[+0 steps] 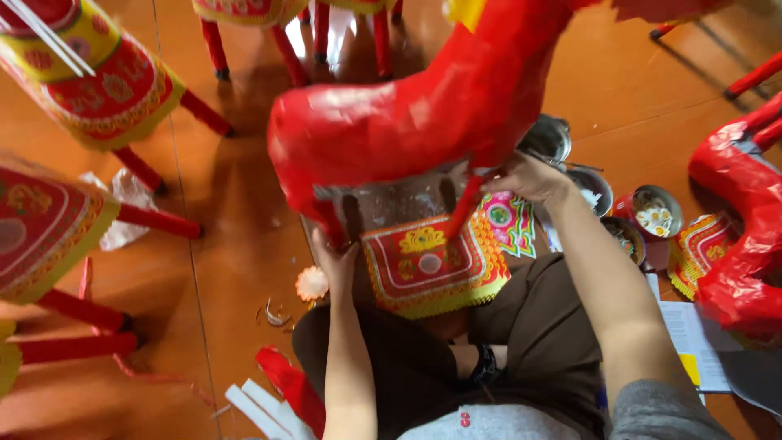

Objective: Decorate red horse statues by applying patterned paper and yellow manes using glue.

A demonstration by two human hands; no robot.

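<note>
- While the person sits cross-legged on the wooden floor (244, 244), a large red paper horse (407, 114) stands over their lap, its body filling the middle of the view.
- Left hand (334, 261) reaches up under the horse's hind end and closes round a rear leg (330, 220) near its foot.
- Right hand (529, 178) is curled against the horse's belly, just above a thin red front leg (464, 208); whether it actually grips anything I cannot tell.
- Beneath the horse, on the person's lap, lies a red and yellow patterned paper sheet (428, 265), with a pink and green one (509, 220) just beside it.
- Small round metal tins (656, 212) sit on the floor to the right, near another red paper figure (741, 244).
- Red-legged decorated paper pieces (98, 90) stand at the left.
</note>
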